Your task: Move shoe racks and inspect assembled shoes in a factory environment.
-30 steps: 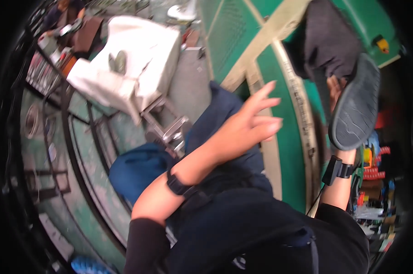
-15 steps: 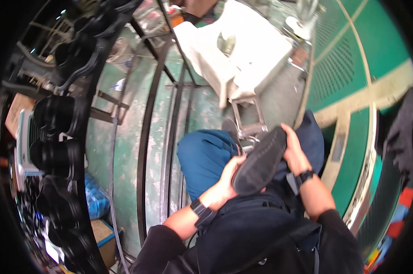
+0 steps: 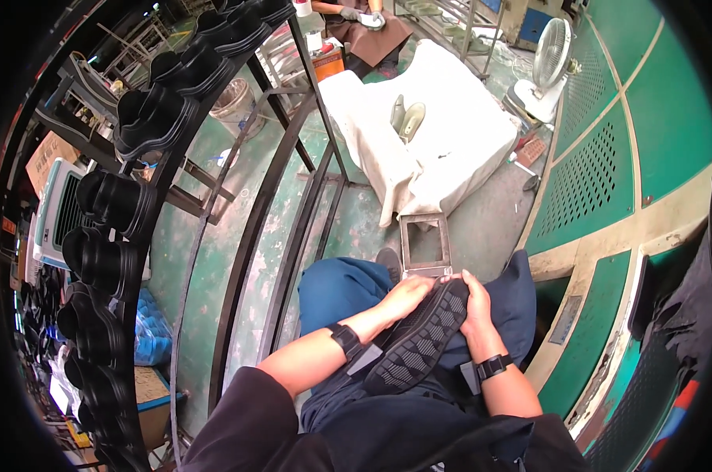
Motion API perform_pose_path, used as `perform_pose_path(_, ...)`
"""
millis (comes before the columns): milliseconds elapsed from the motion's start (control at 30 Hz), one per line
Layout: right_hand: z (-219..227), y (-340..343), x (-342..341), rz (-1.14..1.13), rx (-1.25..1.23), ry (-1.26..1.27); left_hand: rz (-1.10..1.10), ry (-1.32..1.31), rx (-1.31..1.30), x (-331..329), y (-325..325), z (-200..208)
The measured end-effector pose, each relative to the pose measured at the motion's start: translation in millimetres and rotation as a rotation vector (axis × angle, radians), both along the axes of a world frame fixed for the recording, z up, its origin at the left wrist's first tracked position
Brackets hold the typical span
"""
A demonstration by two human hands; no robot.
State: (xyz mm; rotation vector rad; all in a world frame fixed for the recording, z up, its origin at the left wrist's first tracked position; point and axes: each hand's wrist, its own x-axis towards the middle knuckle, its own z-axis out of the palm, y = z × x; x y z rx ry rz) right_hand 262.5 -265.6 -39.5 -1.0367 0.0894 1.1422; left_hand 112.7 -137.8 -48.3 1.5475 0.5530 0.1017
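Between my hands is a black shoe point(image 3: 424, 337), its ridged tread turned up toward me and its near end over my lap. My left hand point(image 3: 408, 300) is closed on the far left side, with fingertips at the far end. Along the far right edge, my right hand point(image 3: 475, 305) grips with its thumb side near that same end. My palms and the shoe's underside hide part of the hold. A dark band with a grey piece is on each wrist.
To the left, a black rack point(image 3: 153, 197) carries several black shoes. Ahead stand a white-covered table point(image 3: 458, 102) with two pale shoe-shaped pieces, a small metal frame point(image 3: 425, 242) and a white fan point(image 3: 553, 53). Green panels point(image 3: 588, 185) line the right. Another person's gloved hands point(image 3: 364, 16) hold a white object.
The shoe's treaded sole now faces me, where a smoother dark face showed before. My left hand has shifted from its near end to its far end. The view has also shifted.
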Motion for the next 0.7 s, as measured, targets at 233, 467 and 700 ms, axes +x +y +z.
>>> perform_pose_path(233, 9, 16, 2, 0.059, -0.044, -0.047, 0.251, 0.105, -0.48, 0, -3, 2)
perform_pose_path(467, 16, 41, -3, 0.412, 0.12, -0.339, 0.521, 0.054, -0.841, 31, 7, 37)
perform_pose_path(700, 12, 28, -32, 0.228, 0.138, -0.442, 0.427, -0.027, -0.94, 19, 9, 2)
